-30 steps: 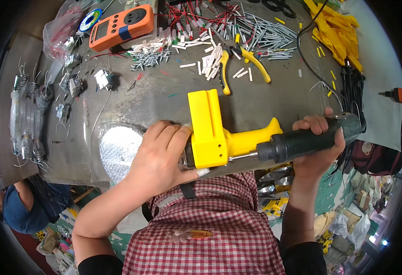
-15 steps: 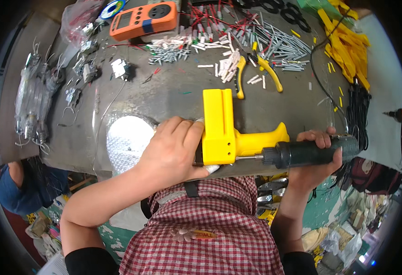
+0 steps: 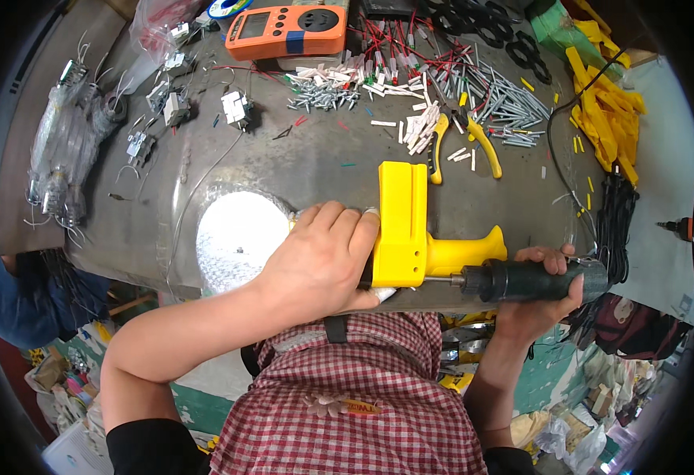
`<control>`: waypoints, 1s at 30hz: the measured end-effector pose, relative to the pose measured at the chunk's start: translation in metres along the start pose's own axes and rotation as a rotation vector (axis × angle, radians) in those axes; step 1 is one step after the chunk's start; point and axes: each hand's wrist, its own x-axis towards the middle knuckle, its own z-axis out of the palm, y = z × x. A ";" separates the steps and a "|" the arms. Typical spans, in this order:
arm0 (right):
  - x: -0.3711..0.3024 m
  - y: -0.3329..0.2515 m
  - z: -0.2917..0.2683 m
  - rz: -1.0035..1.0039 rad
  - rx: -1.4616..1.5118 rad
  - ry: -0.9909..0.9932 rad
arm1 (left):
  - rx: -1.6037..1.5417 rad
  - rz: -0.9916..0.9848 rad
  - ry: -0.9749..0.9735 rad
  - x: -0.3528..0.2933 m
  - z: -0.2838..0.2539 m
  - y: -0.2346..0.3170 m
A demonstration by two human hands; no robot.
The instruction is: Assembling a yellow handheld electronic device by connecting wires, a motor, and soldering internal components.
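Note:
My left hand is wrapped round the left side of a yellow plastic housing with a handle sticking out to the right. The housing stands near the table's front edge. A bright white round piece with a silvery, bubbly surface lies just left of that hand; whether it joins the housing is hidden. My right hand is closed round a black electric screwdriver held level. Its metal bit points left and meets the housing's lower right side. The bit's tip cannot be seen.
Yellow-handled pliers, screws, white sleeves and red wires lie beyond the housing. An orange meter stands far back. White switch-like parts and bagged clear parts lie left. Black cables hang right. Someone in blue is at left.
The whole view has shifted, so the table's things appear farther right and lower. Both hands keep their holds. Slightly less of the bit shows between screwdriver and housing.

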 end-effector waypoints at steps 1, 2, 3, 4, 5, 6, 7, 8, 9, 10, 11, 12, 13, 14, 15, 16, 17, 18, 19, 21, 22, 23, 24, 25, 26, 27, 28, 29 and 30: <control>0.000 0.001 0.000 -0.010 -0.028 0.001 | 0.008 0.003 0.010 0.000 0.000 0.000; -0.001 0.001 -0.001 -0.010 -0.029 -0.005 | 0.008 0.003 0.016 0.000 -0.001 -0.001; -0.001 0.001 -0.003 -0.016 -0.027 -0.012 | 0.010 0.008 0.002 0.001 -0.002 -0.001; -0.001 0.000 -0.005 -0.022 -0.026 -0.019 | 0.009 0.014 -0.011 0.001 -0.002 -0.001; 0.001 0.001 -0.006 -0.022 -0.029 -0.026 | 0.009 0.013 -0.004 0.002 -0.002 -0.001; 0.003 0.002 -0.006 -0.025 -0.004 -0.041 | 0.016 0.008 -0.003 0.004 -0.001 -0.002; 0.005 0.005 -0.005 -0.019 0.024 -0.057 | 0.027 -0.005 -0.004 0.004 -0.001 -0.003; 0.008 0.002 -0.003 -0.007 0.027 -0.066 | 0.033 -0.018 0.002 0.005 -0.001 -0.003; 0.013 -0.005 0.001 0.040 0.028 -0.047 | 0.008 0.003 0.028 0.007 0.002 -0.003; 0.021 -0.010 0.005 0.098 0.041 -0.033 | -0.002 0.014 0.053 0.008 0.003 -0.003; 0.030 -0.020 0.009 0.094 -0.001 -0.018 | -0.021 0.016 0.096 0.008 0.005 -0.002; 0.049 -0.036 0.005 0.123 -0.184 -0.122 | -0.014 0.028 0.139 0.009 0.000 0.000; 0.064 -0.041 0.011 0.145 -0.228 -0.079 | -0.008 0.014 0.179 0.006 0.003 0.000; 0.084 -0.051 0.001 0.150 -0.337 -0.135 | -0.019 0.016 0.219 0.005 0.008 0.001; 0.100 -0.056 -0.010 0.149 -0.378 -0.138 | -0.014 0.002 0.225 0.004 0.011 0.005; 0.117 -0.058 -0.018 0.145 -0.424 -0.151 | -0.013 -0.014 0.227 0.006 0.014 0.010; 0.127 -0.060 -0.023 0.158 -0.431 -0.173 | -0.013 -0.032 0.232 0.006 0.016 0.012; 0.134 -0.066 -0.028 0.069 -0.426 -0.097 | -0.012 -0.047 0.251 0.004 0.017 0.010; 0.137 -0.069 -0.024 -0.027 -0.423 -0.020 | -0.010 -0.053 0.246 0.003 0.016 0.009; 0.140 -0.081 -0.013 -0.107 -0.354 0.002 | -0.014 -0.063 0.259 -0.004 0.013 0.007; 0.151 -0.107 -0.024 -0.110 -0.351 -0.058 | 0.015 -0.073 0.126 -0.005 0.006 0.001; 0.159 -0.123 -0.024 -0.055 -0.499 -0.045 | 0.055 -0.087 -0.014 -0.005 0.000 -0.007; 0.163 -0.134 -0.021 0.015 -0.644 -0.028 | 0.055 -0.088 -0.011 -0.004 -0.005 -0.012; 0.166 -0.139 -0.014 0.131 -0.889 0.169 | 0.033 -0.034 0.015 -0.007 -0.009 -0.016; 0.174 -0.135 -0.024 0.154 -0.879 0.171 | 0.023 0.015 0.028 -0.009 -0.012 -0.017; 0.182 -0.126 -0.038 -0.065 -1.427 0.087 | 0.092 -0.005 0.133 -0.012 -0.013 -0.015; 0.190 -0.122 -0.049 -0.327 -1.968 -0.026 | 0.092 -0.016 0.124 -0.021 -0.020 -0.016; 0.201 -0.126 -0.065 -0.389 -2.137 -0.029 | -0.064 -0.071 0.270 -0.038 -0.034 -0.018; 0.210 -0.135 -0.090 -0.523 -2.290 -0.123 | -0.224 -0.113 0.418 -0.055 -0.043 -0.025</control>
